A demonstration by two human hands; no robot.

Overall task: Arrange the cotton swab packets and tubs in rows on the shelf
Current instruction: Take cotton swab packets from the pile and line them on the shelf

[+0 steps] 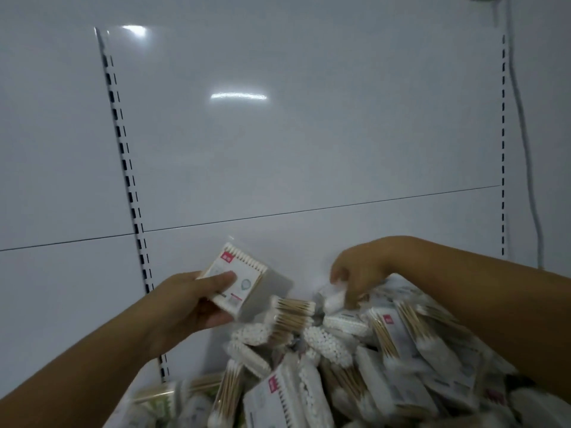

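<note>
White pack (247,282) gripped by left hand (185,307); right hand (358,273), just beside, pinches swab packet (335,300) on pile (340,369) beneath both hands.

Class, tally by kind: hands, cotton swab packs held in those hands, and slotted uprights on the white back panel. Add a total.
Hands: 2, left hand, right hand
Held cotton swab packs: 2, clear rectangular plastic tub, small white packet
Black-slotted metal uprights: 2, left upright, right upright
Total: 6
</note>
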